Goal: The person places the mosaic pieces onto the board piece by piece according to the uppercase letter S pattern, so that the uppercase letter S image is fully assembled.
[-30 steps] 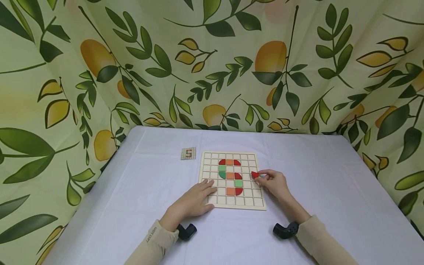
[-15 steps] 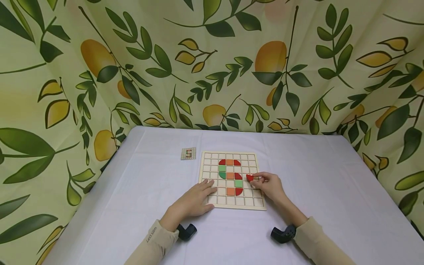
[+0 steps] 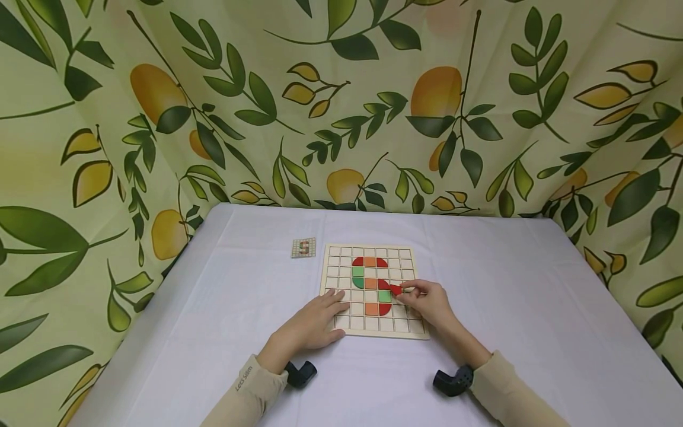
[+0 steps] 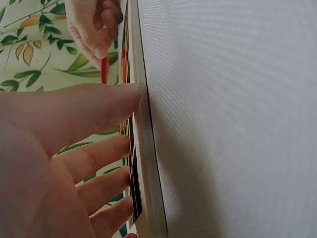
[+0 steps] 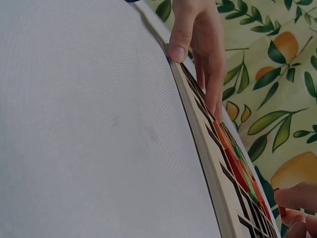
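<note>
A square wooden grid board [image 3: 409, 325] lies on the table, with red, orange and green tiles set in its cells in a pattern like an S. My left hand [image 3: 313, 320] rests on the board's left side, fingers spread and fairly straight, the thumb at its near edge. Between thumb and fingers my right hand [image 3: 429, 301] pinches a red tile [image 3: 395, 289], held over the board just right of the light green tile [image 3: 384, 296]. In the right wrist view that red tile [image 5: 281, 202] shows edge-on, apart from the board. Its full outline is partly hidden by the fingertips.
A small card [image 3: 303, 247] printed with a similar S pattern on a grid lies left of the board's far corner. White cloth [image 3: 240, 267] covers the table. A leaf-and-fruit patterned curtain [image 3: 341, 118] hangs behind it.
My right hand has moved left over the board with the red tile, from the board's right edge to beside the S pattern. The left hand has stayed in place.
</note>
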Demonstrator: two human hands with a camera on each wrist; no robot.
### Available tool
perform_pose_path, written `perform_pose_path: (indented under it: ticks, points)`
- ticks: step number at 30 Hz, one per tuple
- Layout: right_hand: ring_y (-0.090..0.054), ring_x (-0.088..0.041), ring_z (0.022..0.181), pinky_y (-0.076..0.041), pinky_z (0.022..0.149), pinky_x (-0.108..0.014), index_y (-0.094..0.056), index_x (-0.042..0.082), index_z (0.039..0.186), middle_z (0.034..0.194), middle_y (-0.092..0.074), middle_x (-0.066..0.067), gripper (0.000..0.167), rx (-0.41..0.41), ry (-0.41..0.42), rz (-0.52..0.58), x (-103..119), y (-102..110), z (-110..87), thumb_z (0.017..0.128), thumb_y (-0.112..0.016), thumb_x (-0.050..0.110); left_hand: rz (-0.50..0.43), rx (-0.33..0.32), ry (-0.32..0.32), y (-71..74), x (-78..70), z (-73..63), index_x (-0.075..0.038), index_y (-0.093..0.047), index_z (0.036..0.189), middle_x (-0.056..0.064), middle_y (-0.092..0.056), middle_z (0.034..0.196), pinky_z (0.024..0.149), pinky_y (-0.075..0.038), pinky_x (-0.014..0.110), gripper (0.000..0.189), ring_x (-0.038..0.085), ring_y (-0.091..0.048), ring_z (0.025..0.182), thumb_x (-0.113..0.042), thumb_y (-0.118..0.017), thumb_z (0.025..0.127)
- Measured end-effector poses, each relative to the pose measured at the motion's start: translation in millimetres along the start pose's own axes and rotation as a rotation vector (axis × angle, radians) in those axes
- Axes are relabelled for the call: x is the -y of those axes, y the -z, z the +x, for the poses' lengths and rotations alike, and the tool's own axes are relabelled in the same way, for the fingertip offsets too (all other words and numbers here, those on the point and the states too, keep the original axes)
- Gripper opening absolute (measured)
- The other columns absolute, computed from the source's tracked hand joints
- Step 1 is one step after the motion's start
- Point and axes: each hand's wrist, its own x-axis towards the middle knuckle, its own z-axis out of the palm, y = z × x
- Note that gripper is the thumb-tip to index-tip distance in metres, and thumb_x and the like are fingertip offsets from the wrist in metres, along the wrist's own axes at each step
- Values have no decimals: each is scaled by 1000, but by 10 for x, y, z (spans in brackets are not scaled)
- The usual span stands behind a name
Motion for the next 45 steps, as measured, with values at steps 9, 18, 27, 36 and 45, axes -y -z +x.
perform_pose_path:
  ticks: [9, 18, 27, 36, 45]
  points:
    - [-41, -4, 44, -33, 42, -16, -69, -6, 104, 57, -45, 6, 29, 16, 49, -31, 11, -57, -27, 79, -76, 7, -3, -9, -8, -1, -1, -5, -8, -51, 138, 12, -39, 155, 121, -30, 49, 54, 33, -30, 148, -28, -63, 90]
    - [-39, -4, 45, -33, 43, -16, -70, -4, 103, 59, -47, 4, 27, 49, 68, -39, 35, -126, -68, 79, -75, 7, -10, -6, -16, -7, 8, 1, -8, -50, 139, 11, -37, 156, 121, -30, 49, 53, 33, -29, 148, -28, -62, 91]
    - [-39, -3, 43, -34, 42, -14, -70, -5, 104, 59, -46, 3, 28, 87, 108, -45, 59, -188, -95, 79, -76, 7, 0, 0, -4, -10, 7, 3, -10, -50, 139, 10, -37, 157, 122, -29, 49, 54, 31, -29, 149, -30, -62, 91]
    - [-37, -2, 39, -28, 40, -15, -70, -5, 105, 56, -46, 5, 27, 130, 126, -37, 108, -227, -134, 81, -74, 7, 3, -1, -2, -8, 11, 7, -10, -50, 140, 10, -36, 157, 122, -29, 48, 54, 31, -29, 149, -31, -62, 91]
    - [-35, 2, 42, -27, 39, -15, -72, -2, 97, 54, -46, 10, 25, 108, 243, -59, 104, -295, -166, 78, -78, 12, -8, 1, 4, -6, 7, 3, -11, -50, 140, 9, -36, 157, 122, -28, 48, 54, 31, -28, 149, -30, -62, 91]
